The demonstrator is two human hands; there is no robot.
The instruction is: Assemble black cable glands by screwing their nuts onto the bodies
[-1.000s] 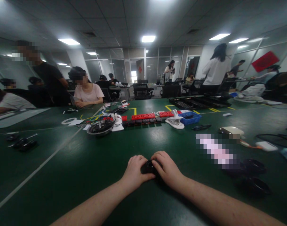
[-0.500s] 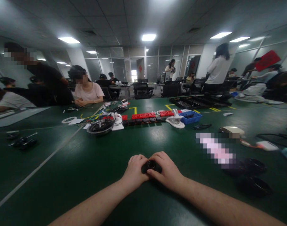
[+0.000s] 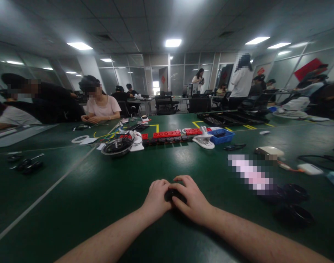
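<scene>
Green tabletop (image 3: 82, 204) stretches wide; left hand (image 3: 156, 196) and right hand (image 3: 193, 200), fingers curled, clasp small black object (image 3: 171, 194).

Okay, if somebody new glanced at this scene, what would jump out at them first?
The left hand and right hand meet low at centre on the green table, both closed around a small black part. Behind them a row of red blocks runs across the table, with a blue bin at its right end.
</scene>
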